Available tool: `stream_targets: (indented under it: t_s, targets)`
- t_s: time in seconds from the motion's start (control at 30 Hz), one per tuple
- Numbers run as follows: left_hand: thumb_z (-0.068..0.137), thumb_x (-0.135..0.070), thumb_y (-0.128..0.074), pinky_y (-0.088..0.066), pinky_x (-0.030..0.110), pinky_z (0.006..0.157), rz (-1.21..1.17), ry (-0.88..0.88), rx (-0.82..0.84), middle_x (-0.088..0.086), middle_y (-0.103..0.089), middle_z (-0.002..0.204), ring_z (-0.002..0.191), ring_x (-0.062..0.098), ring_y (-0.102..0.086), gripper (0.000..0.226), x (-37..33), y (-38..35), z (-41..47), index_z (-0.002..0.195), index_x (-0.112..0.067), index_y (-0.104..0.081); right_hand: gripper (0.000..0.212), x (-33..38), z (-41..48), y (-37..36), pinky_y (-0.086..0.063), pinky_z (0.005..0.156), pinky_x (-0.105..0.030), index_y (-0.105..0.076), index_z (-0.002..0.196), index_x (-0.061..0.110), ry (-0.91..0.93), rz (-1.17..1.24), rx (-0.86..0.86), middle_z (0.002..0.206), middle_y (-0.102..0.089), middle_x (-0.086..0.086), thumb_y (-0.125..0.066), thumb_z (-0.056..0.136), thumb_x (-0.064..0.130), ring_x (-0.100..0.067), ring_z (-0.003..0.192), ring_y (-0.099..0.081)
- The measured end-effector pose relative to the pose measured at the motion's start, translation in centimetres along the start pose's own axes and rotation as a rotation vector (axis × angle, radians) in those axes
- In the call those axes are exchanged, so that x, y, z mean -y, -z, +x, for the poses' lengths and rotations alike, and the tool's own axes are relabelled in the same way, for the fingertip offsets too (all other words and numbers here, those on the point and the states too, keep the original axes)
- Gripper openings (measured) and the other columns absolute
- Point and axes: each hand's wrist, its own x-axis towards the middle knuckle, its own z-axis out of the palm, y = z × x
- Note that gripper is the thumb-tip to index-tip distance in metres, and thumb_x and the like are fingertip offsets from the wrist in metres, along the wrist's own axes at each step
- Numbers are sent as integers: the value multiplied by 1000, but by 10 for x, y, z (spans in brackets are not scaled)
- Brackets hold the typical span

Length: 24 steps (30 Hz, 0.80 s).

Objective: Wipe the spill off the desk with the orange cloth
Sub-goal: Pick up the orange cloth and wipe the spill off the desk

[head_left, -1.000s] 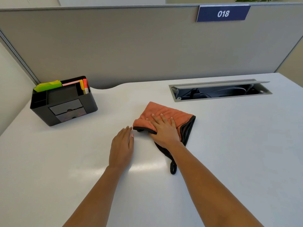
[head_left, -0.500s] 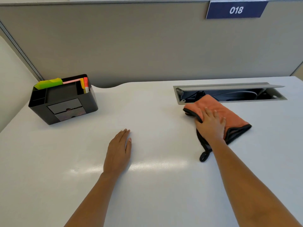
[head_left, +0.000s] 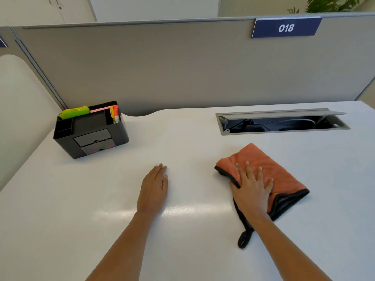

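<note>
The orange cloth (head_left: 278,169), folded and edged in black, lies on the white desk (head_left: 182,142) right of centre. My right hand (head_left: 251,189) presses flat on its near left part, fingers spread. A black loop of the cloth trails toward me beside my right wrist. My left hand (head_left: 154,189) rests palm down on the bare desk to the left, holding nothing. No spill shows on the desk surface.
A black desk organiser (head_left: 91,130) with sticky notes and markers stands at the back left. An open cable tray (head_left: 282,122) is set into the desk behind the cloth. A grey partition (head_left: 182,67) bearing a 018 sign closes off the back.
My right hand swept the cloth from the desk's centre to the right, up near the cable tray, then back toward me. My left hand stayed in place.
</note>
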Motion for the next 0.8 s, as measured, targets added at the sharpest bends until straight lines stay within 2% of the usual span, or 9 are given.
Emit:
stream_targets:
  t_s: [0.07, 0.13, 0.2, 0.27, 0.33, 0.43, 0.53, 0.67, 0.8]
  targets:
    - [91, -33, -25, -18, 25, 114, 0, -1, -3, 1, -43, 145, 137, 17, -34, 53, 0, -1, 0, 134, -14, -48, 64, 10, -13, -4, -11, 111, -63, -31, 145, 34, 63, -5, 15, 156, -27, 1, -51, 87, 51, -36, 144, -19]
    - [91, -33, -25, -20, 26, 114, -3, -1, -5, 1, -44, 145, 136, 16, -35, 52, 0, -1, 1, 134, -14, -48, 62, 20, -25, -9, -20, 107, -65, -41, 139, 33, 163, -17, 6, 149, -42, 0, -54, 82, 52, -37, 137, -36]
    - [93, -33, -25, -20, 24, 114, -30, 14, -6, 0, -44, 145, 136, 15, -35, 50, 0, -2, 1, 135, -15, -47, 60, 30, -34, -11, -25, 106, -62, -48, 134, 35, 305, -46, 26, 141, -51, 2, -44, 77, 55, -35, 128, -49]
    - [98, -30, -28, -18, 21, 113, -65, 42, -9, -1, -44, 145, 135, 13, -36, 44, 1, -2, 3, 136, -16, -45, 62, 42, -34, -13, -20, 105, -56, -46, 133, 38, 447, -60, 58, 140, -52, 6, -40, 75, 58, -31, 128, -51]
    - [98, -27, -31, -19, 19, 111, -98, 63, -25, -1, -45, 144, 134, 12, -38, 41, 1, -2, 3, 136, -18, -44, 62, 53, -21, -13, -13, 106, -53, -41, 134, 42, 537, -64, 84, 143, -48, 9, -41, 75, 60, -27, 132, -46]
    - [98, -25, -32, -24, 17, 105, -156, 73, -71, -2, -52, 136, 127, 13, -45, 38, -5, 4, 4, 132, -19, -49, 70, 71, 14, -10, 9, 115, -47, -22, 144, 43, 573, 5, 170, 157, -19, 12, -22, 76, 60, -24, 147, -13]
    - [99, -30, -30, -27, 16, 98, -170, 123, -119, -6, -56, 132, 122, 13, -49, 38, -9, 12, 15, 129, -23, -52, 78, 97, 54, -14, 9, 115, -52, -12, 147, 41, 544, 19, 172, 160, -5, 11, -7, 72, 62, -22, 148, 1]
    - [99, -33, -28, -28, 15, 97, -226, 208, -162, -7, -55, 133, 123, 11, -49, 38, -1, 19, 38, 128, -27, -52, 63, 141, 108, -26, 5, 116, -56, -11, 148, 37, 534, 18, 172, 160, -5, 7, -30, 92, 56, -25, 148, 1]
    - [99, -33, -27, -31, 14, 91, -228, 220, -223, -8, -59, 127, 118, 10, -52, 38, 11, 23, 53, 125, -27, -55, 64, 176, 154, -33, 6, 117, -55, -8, 148, 38, 709, -13, 204, 160, -3, 10, -37, 92, 50, -23, 148, 3]
